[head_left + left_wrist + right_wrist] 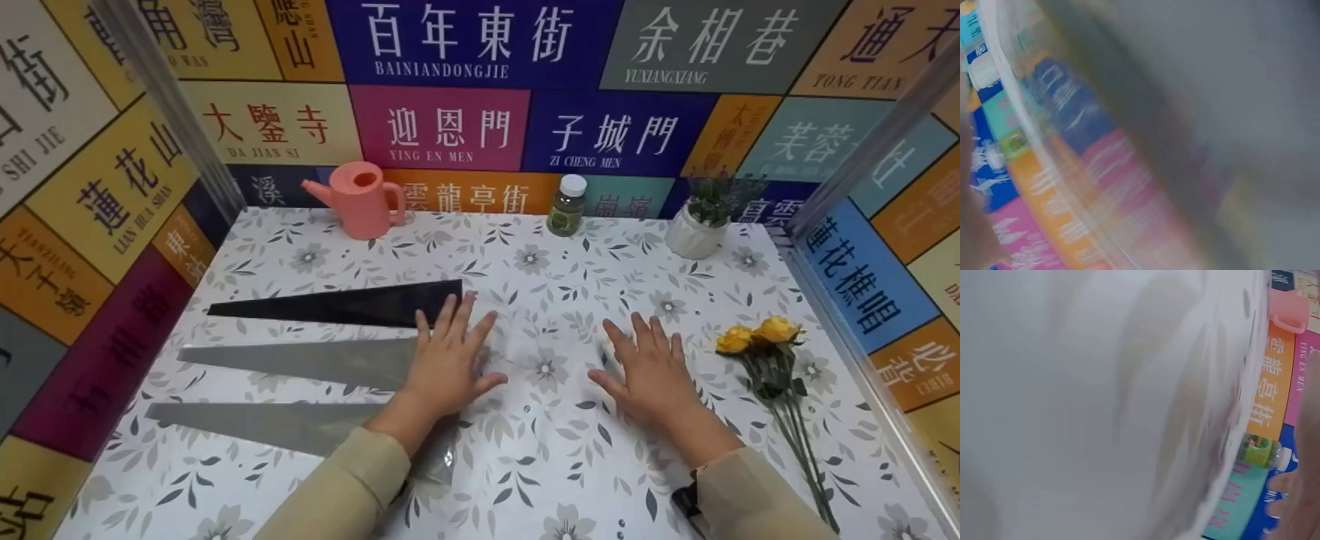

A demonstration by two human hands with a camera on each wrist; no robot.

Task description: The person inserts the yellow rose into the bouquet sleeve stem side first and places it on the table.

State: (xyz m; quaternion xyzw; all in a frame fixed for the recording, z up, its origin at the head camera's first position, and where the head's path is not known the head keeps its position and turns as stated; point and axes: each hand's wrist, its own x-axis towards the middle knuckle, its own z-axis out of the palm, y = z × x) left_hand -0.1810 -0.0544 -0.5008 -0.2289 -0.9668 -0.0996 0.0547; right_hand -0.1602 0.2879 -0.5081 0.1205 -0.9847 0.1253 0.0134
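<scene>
Three long tapered flat sleeves lie one behind another on the left of the table, narrow ends pointing left: a black one (337,304) at the back, a grey one (300,361) in the middle and another grey one (247,424) in front. My left hand (448,364), fingers spread, lies over their wide right ends and hides part of them. A clear, shiny film corner (439,461) shows below that wrist. Palm down and fingers apart, my right hand (651,367) is over the tablecloth, holding nothing visible. Two yellow roses (757,336) with long stems lie to its right.
Along the back of the flower-patterned table (540,472) stand a pink watering can (364,202), a white-capped jar (566,206) and a white pot (694,234) with a plant. Sign-covered walls (442,124) enclose the back and both sides.
</scene>
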